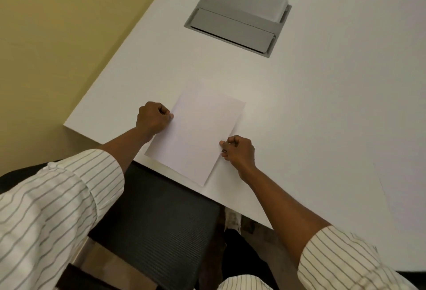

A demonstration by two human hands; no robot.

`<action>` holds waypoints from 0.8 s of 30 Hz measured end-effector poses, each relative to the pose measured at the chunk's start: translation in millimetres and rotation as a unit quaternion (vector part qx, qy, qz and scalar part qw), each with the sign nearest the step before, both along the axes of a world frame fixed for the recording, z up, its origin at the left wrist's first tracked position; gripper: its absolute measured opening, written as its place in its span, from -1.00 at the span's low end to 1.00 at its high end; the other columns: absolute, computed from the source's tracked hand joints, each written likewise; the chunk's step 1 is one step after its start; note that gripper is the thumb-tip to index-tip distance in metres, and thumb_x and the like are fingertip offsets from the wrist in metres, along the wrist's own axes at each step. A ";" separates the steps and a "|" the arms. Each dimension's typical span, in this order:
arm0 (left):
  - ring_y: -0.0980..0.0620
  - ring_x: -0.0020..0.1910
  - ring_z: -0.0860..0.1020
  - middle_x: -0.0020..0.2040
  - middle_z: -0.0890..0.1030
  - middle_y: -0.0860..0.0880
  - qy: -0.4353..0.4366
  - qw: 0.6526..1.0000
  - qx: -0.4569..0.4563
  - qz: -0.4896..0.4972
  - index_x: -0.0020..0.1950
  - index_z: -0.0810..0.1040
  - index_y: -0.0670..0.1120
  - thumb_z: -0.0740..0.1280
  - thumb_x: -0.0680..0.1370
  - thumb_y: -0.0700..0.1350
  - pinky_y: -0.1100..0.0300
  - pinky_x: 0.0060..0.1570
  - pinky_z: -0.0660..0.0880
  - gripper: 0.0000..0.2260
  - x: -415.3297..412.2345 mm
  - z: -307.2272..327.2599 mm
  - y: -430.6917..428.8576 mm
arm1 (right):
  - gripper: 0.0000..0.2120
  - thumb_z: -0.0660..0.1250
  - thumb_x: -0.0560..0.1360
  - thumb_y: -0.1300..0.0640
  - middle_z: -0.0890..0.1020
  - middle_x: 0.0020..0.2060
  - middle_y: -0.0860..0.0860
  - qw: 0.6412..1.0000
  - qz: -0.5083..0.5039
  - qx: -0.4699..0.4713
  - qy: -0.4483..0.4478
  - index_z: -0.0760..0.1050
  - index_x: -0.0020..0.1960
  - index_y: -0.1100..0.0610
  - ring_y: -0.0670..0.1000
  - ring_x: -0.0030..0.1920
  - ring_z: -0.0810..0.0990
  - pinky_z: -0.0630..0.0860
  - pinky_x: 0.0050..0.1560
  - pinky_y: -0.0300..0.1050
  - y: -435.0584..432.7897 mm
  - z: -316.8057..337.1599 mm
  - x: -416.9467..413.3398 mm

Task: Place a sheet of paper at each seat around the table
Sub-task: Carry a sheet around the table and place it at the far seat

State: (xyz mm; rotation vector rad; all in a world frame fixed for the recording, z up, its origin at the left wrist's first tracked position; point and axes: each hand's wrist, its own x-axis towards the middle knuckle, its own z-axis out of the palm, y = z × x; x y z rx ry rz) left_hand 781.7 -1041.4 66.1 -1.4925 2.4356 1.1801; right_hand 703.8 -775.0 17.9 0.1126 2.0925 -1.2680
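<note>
From the head view, the sheet of paper [196, 137] lies flat on the white surface [322, 105] just above the dark chair [156, 220]. The left hand [152, 117] pinches its 9 o'clock edge, the right hand [238, 151] its 3 o'clock edge. Probably light, floppy and slidey, so edge pinches look best.

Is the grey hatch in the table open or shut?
Partly open: the grey hatch has its far flap raised above the white table, with dark gaps along its edges.

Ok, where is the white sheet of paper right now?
In the head view, the white sheet of paper lies at the white table's near edge above the dark chair, pinched between left hand and right hand.
</note>
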 end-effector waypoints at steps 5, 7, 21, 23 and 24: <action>-0.17 0.05 0.70 0.03 0.75 -0.12 -0.027 1.000 0.002 -0.011 -0.17 0.69 -0.08 0.54 0.54 -0.11 -0.03 0.11 0.66 -0.88 -9.5 -29.5 -6.6 | -0.87 0.57 0.52 0.02 0.76 -0.29 -0.05 0.998 -0.004 0.063 0.031 0.66 -0.11 0.03 0.00 -0.25 0.78 0.73 0.06 0.17 -13.3 -23.5 -4.3; -0.18 0.06 0.69 0.04 0.74 -0.11 -0.043 0.999 -0.009 -0.024 -0.21 0.66 -0.04 0.53 0.54 -0.09 -0.05 0.12 0.67 -0.85 -9.7 -40.4 -7.4 | -0.85 0.56 0.49 -0.05 0.76 -0.24 -0.06 0.995 0.010 0.094 0.034 0.64 -0.14 -0.02 0.04 -0.17 0.77 0.72 0.07 0.16 -14.3 -33.9 -5.7; -0.25 0.09 0.68 0.01 0.74 -0.13 -0.107 0.987 -0.088 -0.085 -0.02 0.71 -0.10 0.49 0.59 -0.06 -0.11 0.28 0.58 -0.89 -21.8 -69.3 -16.9 | -0.80 0.47 0.56 -0.12 0.70 -0.10 -0.03 0.968 0.097 0.215 0.089 0.62 -0.05 0.01 0.12 -0.05 0.65 0.49 -0.04 -0.06 -30.2 -49.0 -16.0; -0.25 0.09 0.68 0.02 0.74 -0.13 -0.108 0.986 -0.094 -0.084 -0.01 0.72 -0.10 0.50 0.58 -0.06 -0.10 0.27 0.58 -0.89 -24.5 -71.5 -15.5 | -0.78 0.46 0.56 -0.13 0.70 -0.09 -0.02 0.965 0.097 0.225 0.094 0.60 -0.06 0.01 0.13 -0.04 0.66 0.48 -0.05 -0.06 -30.2 -50.7 -17.6; -0.25 0.09 0.68 0.02 0.75 -0.13 -0.107 0.986 -0.096 -0.081 -0.02 0.71 -0.09 0.51 0.57 -0.06 -0.09 0.25 0.59 -0.90 -25.8 -72.4 -14.8 | -0.78 0.46 0.56 -0.14 0.69 -0.10 -0.02 0.964 0.097 0.228 0.096 0.59 -0.07 0.01 0.14 -0.03 0.66 0.49 -0.05 -0.06 -30.5 -51.8 -18.3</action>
